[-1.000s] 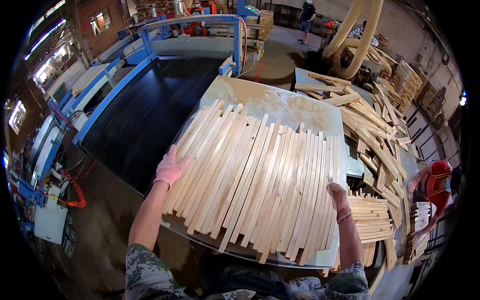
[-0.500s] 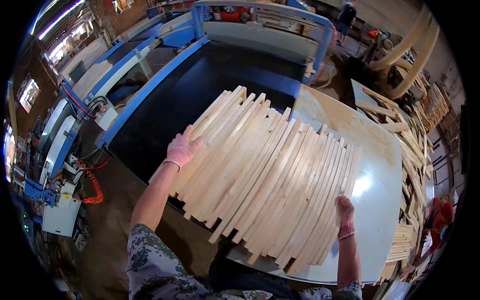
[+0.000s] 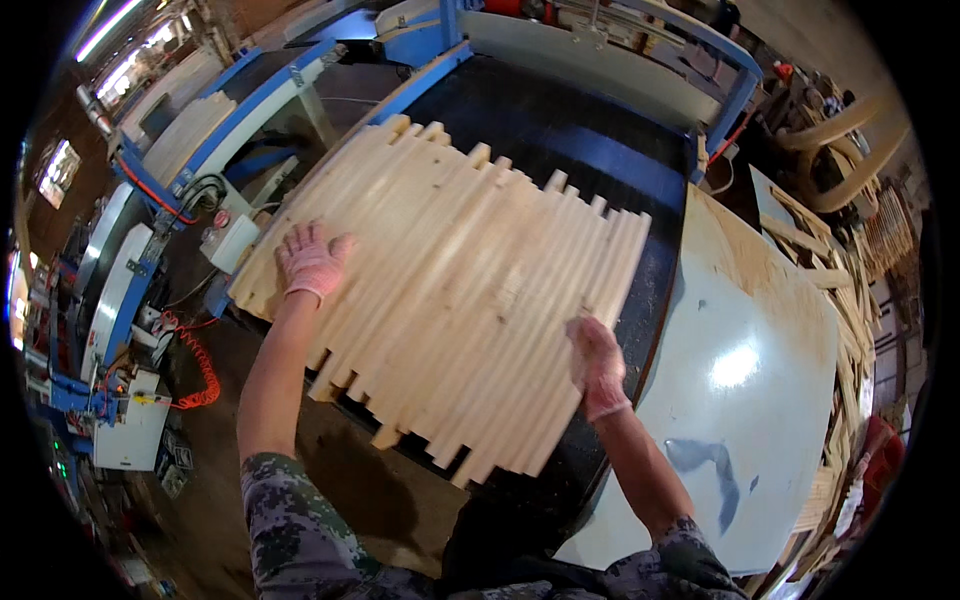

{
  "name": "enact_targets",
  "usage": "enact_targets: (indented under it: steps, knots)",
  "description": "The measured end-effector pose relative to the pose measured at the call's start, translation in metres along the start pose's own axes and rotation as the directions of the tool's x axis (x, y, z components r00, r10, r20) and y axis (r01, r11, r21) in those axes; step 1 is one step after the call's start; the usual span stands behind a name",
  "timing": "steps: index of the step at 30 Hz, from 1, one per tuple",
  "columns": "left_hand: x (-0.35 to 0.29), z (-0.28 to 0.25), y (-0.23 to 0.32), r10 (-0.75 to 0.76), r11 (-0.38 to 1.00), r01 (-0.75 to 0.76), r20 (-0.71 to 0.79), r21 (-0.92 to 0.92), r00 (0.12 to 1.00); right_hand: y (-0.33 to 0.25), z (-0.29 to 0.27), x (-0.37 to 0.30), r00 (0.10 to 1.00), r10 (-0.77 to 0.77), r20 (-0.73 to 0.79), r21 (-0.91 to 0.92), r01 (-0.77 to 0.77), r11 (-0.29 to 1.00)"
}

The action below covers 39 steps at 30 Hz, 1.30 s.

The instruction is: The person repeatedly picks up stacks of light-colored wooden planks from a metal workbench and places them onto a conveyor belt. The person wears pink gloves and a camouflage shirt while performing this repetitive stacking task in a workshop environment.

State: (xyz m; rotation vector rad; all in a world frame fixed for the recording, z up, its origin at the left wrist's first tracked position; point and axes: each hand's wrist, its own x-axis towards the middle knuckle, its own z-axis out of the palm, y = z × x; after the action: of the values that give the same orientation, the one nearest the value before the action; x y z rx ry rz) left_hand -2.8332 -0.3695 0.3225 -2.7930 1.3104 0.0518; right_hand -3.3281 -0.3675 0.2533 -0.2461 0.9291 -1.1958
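A wide row of pale wooden strips, laid side by side with uneven ends, rests on a black conveyor belt. My left hand, in a pinkish knit glove, lies open with spread fingers on top of the strips near their left side. At the right edge of the row, my right hand, also gloved, presses against the outermost strip. Its fingers extend along that edge, slightly blurred and partly out of sight.
Right of the belt stands a pale, shiny table with a dark wet-looking smear. Loose wooden strips are heaped beyond it. A blue machine frame spans the belt's far part. At left are more machines and a red coiled hose.
Both hands and the row of strips have shifted left off the pale table, fully onto the black belt. The view has turned slightly, and the smear on the table now shows.
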Motion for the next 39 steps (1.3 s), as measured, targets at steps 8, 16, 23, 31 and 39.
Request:
enact_targets:
  steps: [8,16,23,31,39]
  knots:
    - [0.010,0.000,-0.030,0.022,1.000,-0.022,0.010,0.003,1.000,-0.008,0.040,0.014,0.994,0.074,0.084,-0.547,-0.016,0.837]
    - [-0.084,-0.041,0.088,0.513,0.539,-0.550,-0.269,-0.638,0.815,-0.039,0.021,-0.038,0.922,0.232,0.309,-0.928,0.239,0.287]
    - [-0.218,-0.028,0.239,0.870,0.036,-0.884,-0.421,-0.466,0.257,-0.058,-0.098,-0.174,0.665,0.363,0.653,-0.750,0.504,0.427]
    - [-0.564,-0.016,0.384,0.961,-0.204,-0.095,-0.218,-0.974,0.168,-0.107,-0.376,-0.531,0.987,-0.161,0.003,-0.281,0.155,0.947]
    - [-0.956,0.058,0.406,0.868,0.253,0.086,0.187,-0.964,-0.460,0.113,-0.621,-0.801,0.587,-0.010,-0.810,0.347,0.491,0.799]
